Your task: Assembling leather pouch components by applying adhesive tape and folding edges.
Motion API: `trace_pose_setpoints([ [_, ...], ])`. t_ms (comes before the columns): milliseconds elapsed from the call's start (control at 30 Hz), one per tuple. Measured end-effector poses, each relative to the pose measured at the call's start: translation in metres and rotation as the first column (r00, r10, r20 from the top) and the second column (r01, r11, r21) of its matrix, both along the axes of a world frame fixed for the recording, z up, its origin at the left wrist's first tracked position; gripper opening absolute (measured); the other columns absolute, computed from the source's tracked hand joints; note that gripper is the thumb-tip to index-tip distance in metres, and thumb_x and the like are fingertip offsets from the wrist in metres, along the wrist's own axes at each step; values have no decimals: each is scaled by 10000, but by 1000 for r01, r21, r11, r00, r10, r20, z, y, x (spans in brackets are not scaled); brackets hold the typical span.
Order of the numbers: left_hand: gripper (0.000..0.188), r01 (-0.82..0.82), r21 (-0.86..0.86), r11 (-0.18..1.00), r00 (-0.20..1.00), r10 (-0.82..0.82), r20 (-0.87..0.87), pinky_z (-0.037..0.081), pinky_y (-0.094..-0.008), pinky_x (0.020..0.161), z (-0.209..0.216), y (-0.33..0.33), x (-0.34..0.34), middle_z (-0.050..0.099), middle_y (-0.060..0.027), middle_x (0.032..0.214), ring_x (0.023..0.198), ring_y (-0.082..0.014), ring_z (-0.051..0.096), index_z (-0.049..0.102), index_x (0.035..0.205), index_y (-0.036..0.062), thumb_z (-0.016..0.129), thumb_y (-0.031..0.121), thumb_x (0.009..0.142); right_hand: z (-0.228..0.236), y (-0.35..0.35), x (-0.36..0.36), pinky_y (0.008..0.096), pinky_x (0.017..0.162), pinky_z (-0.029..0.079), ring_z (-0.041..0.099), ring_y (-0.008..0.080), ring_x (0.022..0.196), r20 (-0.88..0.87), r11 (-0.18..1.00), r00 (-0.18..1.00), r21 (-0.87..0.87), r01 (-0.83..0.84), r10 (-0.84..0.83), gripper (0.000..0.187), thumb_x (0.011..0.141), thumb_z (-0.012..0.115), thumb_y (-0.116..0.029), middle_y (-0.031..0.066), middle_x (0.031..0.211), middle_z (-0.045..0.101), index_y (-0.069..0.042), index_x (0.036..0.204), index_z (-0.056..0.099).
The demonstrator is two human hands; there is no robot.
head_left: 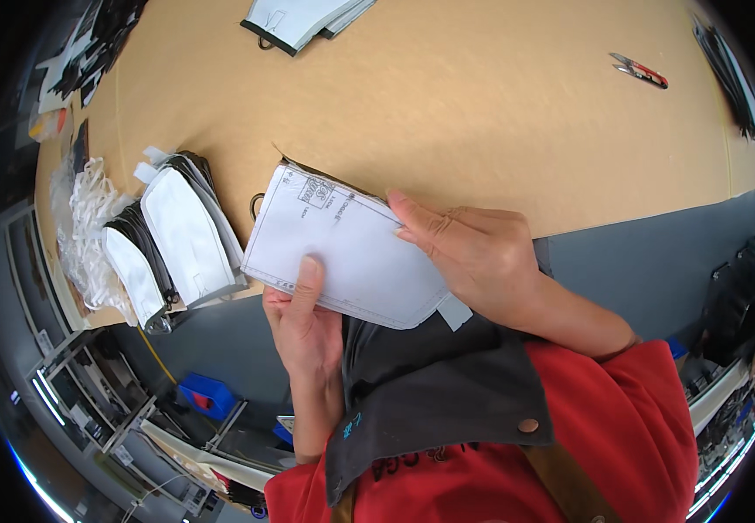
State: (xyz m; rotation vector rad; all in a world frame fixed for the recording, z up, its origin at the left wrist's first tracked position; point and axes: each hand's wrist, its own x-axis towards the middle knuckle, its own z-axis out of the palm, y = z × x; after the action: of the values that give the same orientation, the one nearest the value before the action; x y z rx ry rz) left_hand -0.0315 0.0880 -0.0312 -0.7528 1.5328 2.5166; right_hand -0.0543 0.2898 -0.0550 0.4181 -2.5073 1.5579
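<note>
A flat white mask-shaped piece [351, 248] with small dark print and stitched edges is held just above the near edge of the tan table [482, 113]. My left hand [303, 322] grips its lower edge from below, thumb lying on the white face. My right hand [473, 253] presses its right end with fingers flat on top. Dark pieces lie stacked under the white one, showing as a thin edge at its top.
Two leaning stacks of white and dark mask pieces [177, 231] stand at the table's left edge, beside a heap of white elastic loops [90, 218]. Another stack [303, 22] lies at the far side. Red-handled snips [639, 70] rest far right. Shelving lies below the table.
</note>
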Motion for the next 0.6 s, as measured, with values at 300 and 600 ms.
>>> trace_pose_setpoints([
  [300,453,63,-85,994,998,-64,-5,480,-412,1004,-1,-4,-6,614,-102,1261,1161,-216,597,497,1348,24,659,168,950,9,8,-13,252,777,563,715,159,879,314,974,934,-197,-110,170,408,867,726,-81,146,1088,728,8,1256,639],
  [600,413,-25,-1,1000,999,25,-19,489,-382,1002,-1,-6,-13,618,-117,1279,1156,-218,613,495,1363,17,603,73,969,1,14,0,267,764,565,726,198,855,307,974,948,-229,-7,79,335,869,715,-80,168,1046,728,-7,1193,679],
])
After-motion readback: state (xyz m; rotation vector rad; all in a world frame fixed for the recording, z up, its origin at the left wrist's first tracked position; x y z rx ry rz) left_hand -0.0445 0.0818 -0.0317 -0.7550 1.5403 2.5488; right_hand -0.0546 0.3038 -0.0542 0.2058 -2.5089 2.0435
